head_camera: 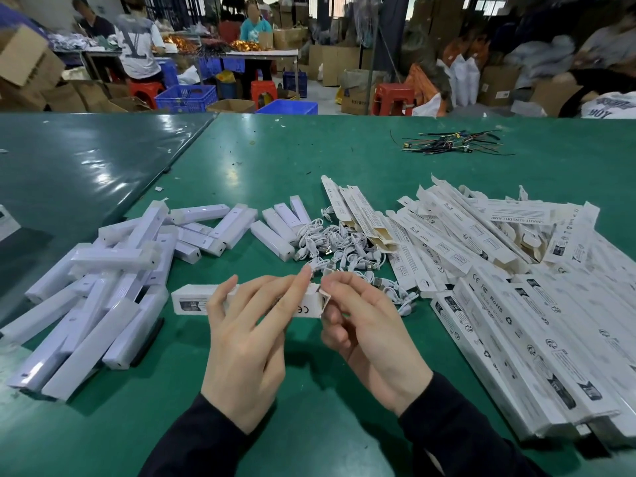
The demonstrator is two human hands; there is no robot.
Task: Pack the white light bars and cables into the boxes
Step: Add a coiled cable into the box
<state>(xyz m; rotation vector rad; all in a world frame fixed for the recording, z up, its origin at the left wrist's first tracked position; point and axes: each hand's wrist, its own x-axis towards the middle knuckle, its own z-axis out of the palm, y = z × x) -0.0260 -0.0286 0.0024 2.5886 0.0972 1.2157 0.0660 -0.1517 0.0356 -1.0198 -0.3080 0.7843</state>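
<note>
Both hands (292, 325) at box (192, 302) end flap

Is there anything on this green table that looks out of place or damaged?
One thing: a tangle of coloured wires lies alone at the far side of the green table, unlike the white cables, light bars and boxes. Small white scraps litter the surface. No damage is visible.

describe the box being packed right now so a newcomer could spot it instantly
On the green table, look between the light bar pile and the stacked boxes. The box lies sideways in the left hand, the only one held.
</note>
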